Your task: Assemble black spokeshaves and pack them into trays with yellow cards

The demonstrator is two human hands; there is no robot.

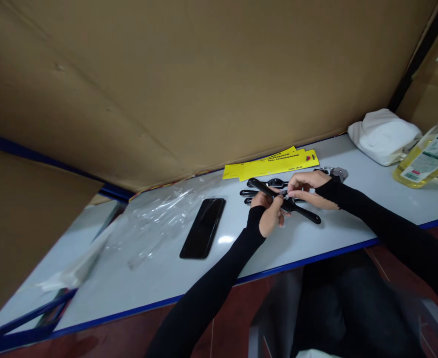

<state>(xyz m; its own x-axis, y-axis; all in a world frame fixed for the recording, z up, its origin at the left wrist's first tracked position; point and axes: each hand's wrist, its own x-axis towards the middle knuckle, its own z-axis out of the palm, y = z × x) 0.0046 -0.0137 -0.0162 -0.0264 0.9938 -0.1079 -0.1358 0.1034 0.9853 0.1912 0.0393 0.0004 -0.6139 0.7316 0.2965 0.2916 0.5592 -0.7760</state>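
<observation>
Worktop point(151, 286): other black tools point(274, 182) lie just beyond hands; dropped part could hide among them. Held black tool point(289, 204): over worktop, left hand point(269, 214) curled round its middle; slack hold might let it twist. Right hand point(310, 186): fingertips bunched at small metal part point(283, 192), grip unclear; slip could lose it.

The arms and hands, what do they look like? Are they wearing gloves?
No gloves show: the fingers of the left hand and the right hand are bare. The left sleeve and right sleeve are long, plain black and snug, reaching down to the hands. I see no markings on them.
</observation>
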